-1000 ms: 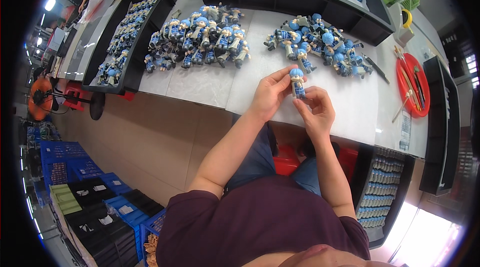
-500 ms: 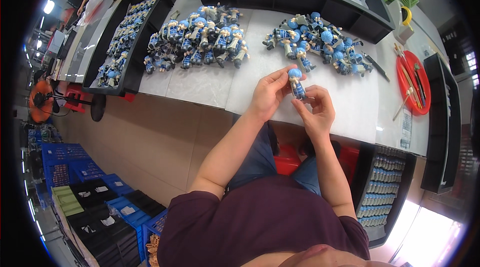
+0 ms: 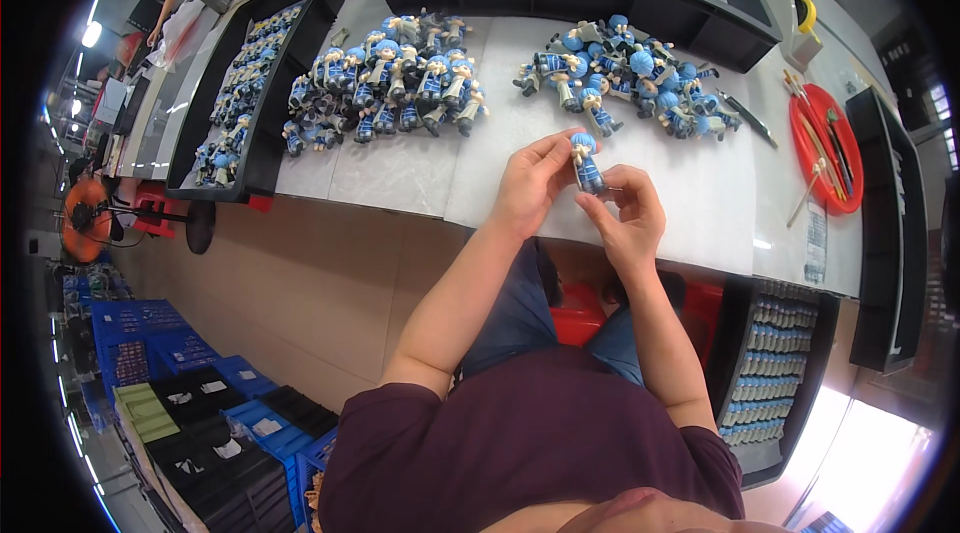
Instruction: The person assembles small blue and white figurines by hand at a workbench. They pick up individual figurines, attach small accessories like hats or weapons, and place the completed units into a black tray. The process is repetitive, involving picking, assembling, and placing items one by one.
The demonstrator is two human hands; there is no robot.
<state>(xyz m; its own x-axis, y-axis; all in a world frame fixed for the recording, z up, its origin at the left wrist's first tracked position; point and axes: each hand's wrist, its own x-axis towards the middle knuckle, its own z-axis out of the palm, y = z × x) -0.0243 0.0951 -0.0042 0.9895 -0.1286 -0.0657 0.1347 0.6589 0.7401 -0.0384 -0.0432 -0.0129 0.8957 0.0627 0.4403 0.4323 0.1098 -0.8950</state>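
A small blue-haired figurine (image 3: pixel 587 165) in a blue and grey outfit is held nearly upright over the table's front edge. My left hand (image 3: pixel 533 183) pinches it by the head and side. On its lower end, the thumb and fingers of my right hand (image 3: pixel 630 211) close from the other side. Just beyond my hands lies a loose pile of similar figurines (image 3: pixel 640 73), tumbled in all directions. Another pile of figurines (image 3: pixel 390 78), more closely packed, lies to the left.
A long black tray (image 3: pixel 570 1) with figurines stands at the back, another black tray (image 3: pixel 290 63) at the left. On the right are a red dish (image 3: pixel 848 195) with brushes, a black pen-like tool (image 3: pixel 748 119) and a yellow tape roll (image 3: pixel 806 13). Below right, a crate (image 3: pixel 735 373) holds rows of figurines.
The figurine has tilted slightly in my hands, which keep their grip on it. The whole view has shifted a little. At the far left, more of another person has come into view.
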